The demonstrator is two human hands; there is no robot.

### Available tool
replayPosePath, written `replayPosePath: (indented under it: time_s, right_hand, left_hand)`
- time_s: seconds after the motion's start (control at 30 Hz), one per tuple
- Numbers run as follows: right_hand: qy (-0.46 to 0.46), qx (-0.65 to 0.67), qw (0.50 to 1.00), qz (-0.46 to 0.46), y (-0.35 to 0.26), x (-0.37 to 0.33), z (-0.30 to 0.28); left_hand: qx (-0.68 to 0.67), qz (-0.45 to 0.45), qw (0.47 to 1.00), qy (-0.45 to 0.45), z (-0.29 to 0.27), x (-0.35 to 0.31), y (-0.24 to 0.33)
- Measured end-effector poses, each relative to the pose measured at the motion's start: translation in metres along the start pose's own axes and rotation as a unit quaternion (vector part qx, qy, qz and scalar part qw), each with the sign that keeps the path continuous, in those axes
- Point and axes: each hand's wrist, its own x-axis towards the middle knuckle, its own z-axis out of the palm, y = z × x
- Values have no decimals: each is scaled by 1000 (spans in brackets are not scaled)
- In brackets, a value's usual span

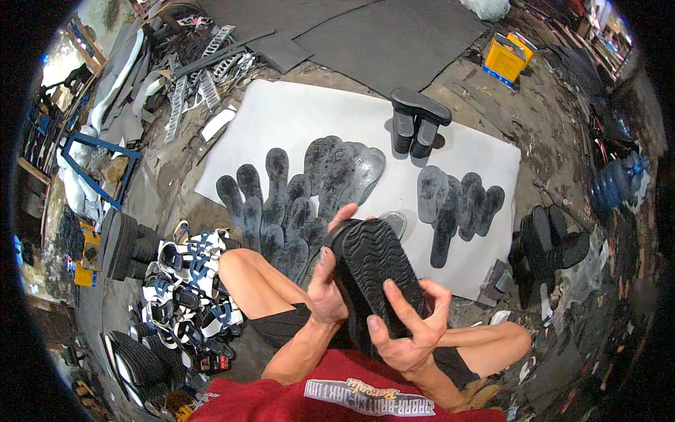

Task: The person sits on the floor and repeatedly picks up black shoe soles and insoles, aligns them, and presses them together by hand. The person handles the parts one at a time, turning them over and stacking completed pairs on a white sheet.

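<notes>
Both my hands hold a black shoe sole [376, 264] above my lap, its wavy tread turned up. It looks thick; whether several soles are stacked in it, I cannot tell. My left hand [329, 288] grips its left edge, with the thumb and a finger standing out along the side. Across the near right part lies my right hand [415, 327], fingertips pressing on the tread. Beyond them, dark grey sole pieces [278, 169] lie in overlapping groups on a white sheet [281, 112]. A smaller group of sole pieces [444, 239] lies to the right.
Stacked black soles [420, 109] stand at the sheet's far edge. A pile of white and blue sandal uppers [190, 281] lies left of my knee, black soles [137, 362] nearer. More black soles [552, 235] sit at right. A yellow container [506, 58] stands far right; dark sheets [380, 42] lie behind.
</notes>
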Motion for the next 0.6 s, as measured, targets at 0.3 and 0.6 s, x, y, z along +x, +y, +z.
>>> replayPosePath:
  time_s: [0.3,0.6]
  right_hand:
    - [6,16,1000,-5,3,-7,9]
    - [-7,7,1000,6,0,-5,9]
  left_hand:
    - [-56,-20,996,-73,-2,2,-10]
    - [-63,-35,996,-59,-1,2,-9]
